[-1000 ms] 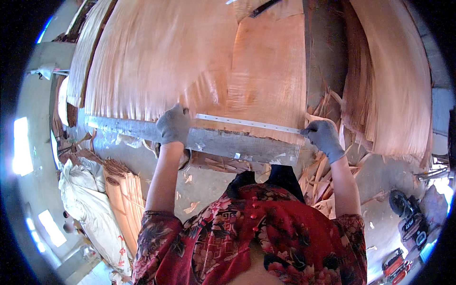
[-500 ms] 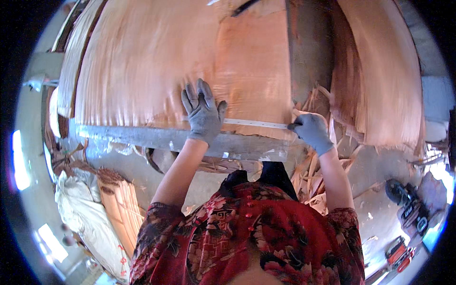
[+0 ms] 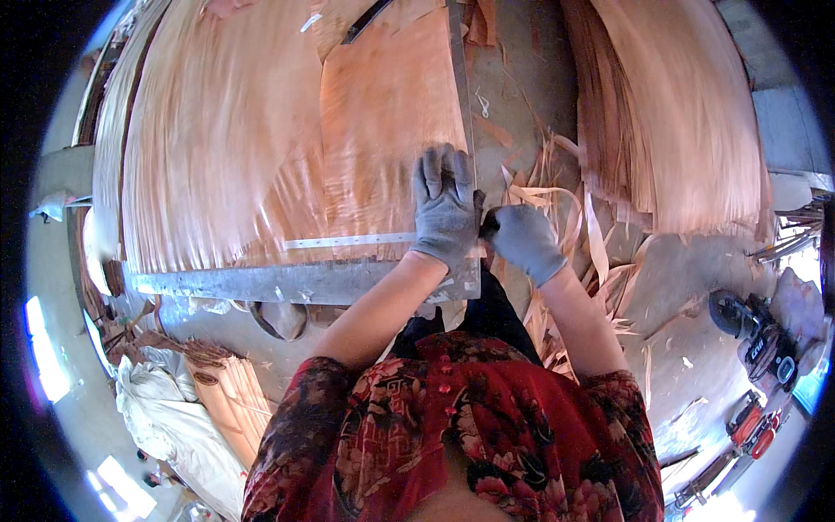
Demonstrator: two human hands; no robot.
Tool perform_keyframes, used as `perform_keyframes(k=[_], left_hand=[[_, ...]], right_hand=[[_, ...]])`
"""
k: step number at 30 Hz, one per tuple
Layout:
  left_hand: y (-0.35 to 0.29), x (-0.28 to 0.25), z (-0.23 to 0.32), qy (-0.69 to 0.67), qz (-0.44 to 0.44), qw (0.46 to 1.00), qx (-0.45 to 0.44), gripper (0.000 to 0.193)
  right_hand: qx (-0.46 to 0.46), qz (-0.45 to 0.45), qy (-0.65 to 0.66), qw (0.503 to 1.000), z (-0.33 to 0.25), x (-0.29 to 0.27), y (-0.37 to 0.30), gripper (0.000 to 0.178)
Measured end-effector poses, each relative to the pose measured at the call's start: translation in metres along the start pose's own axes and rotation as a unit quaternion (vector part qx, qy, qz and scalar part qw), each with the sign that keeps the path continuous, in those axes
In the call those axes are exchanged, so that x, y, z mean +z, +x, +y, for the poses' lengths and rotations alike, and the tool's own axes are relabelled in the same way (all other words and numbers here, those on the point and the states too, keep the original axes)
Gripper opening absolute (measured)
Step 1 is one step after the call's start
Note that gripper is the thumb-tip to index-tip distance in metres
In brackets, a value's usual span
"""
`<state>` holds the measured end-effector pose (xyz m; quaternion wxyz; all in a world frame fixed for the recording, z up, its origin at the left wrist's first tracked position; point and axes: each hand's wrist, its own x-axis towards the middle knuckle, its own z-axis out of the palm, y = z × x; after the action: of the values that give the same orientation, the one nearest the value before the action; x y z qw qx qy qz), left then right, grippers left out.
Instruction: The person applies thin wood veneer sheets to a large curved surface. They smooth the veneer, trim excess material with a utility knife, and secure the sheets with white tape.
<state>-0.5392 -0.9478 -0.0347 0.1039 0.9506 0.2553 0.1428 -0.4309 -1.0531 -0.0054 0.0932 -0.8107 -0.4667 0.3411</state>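
My left hand [image 3: 444, 207], in a grey glove, rests flat on the wood veneer sheet [image 3: 378, 139] near its right edge, fingers stretched toward the far side. A narrow white tape strip [image 3: 348, 241] with dark dots lies along the sheet's near edge and runs under this hand. Just beyond the table's right edge is my right hand [image 3: 526, 239], also gloved in grey, its fingers closed and the dark thumb tip turned toward the left hand. Whatever it grips is hidden. A second, wider veneer sheet [image 3: 217, 130] lies to the left, meeting the first along an uneven seam.
The table's grey metal edge [image 3: 235, 283] runs in front of me. Veneer offcuts [image 3: 609, 278] litter the floor at right, below another veneer stack [image 3: 687, 130]. A dark narrow tool [image 3: 367, 21] lies at the far side. White sacking [image 3: 170, 418] and a wood bundle [image 3: 230, 396] are lower left.
My left hand has slid right along the strip to the sheet's right corner. The right hand has moved off the strip's visible end to beside the table edge. The view has shifted right.
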Motion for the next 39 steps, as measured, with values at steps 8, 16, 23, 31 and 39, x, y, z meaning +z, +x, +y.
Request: perform_keyframes(k=[8,16,23,31,39], left_hand=[[0.000,0.017,0.001,0.002,-0.011,1.000,0.001,0.080],[0.006,-0.002,0.008,0.008,-0.040,0.999,-0.003,0.074],[0.010,-0.008,0.013,0.011,-0.036,0.999,-0.014,0.074],[0.014,-0.016,0.021,0.069,-0.078,0.994,-0.011,0.072],[0.021,-0.014,0.016,0.122,-0.154,0.979,-0.055,0.077]], right_hand=[[-0.166,0.188,-0.036,0.967,0.001,0.027,-0.028,0.018],[-0.092,0.119,0.115,0.982,0.034,0.046,-0.076,0.028],[0.130,0.070,0.496,0.856,0.096,-0.003,-0.107,0.015],[0.059,0.078,0.409,0.907,0.162,-0.031,-0.035,0.027],[-0.061,-0.103,0.365,0.923,0.200,-0.103,0.066,0.023]])
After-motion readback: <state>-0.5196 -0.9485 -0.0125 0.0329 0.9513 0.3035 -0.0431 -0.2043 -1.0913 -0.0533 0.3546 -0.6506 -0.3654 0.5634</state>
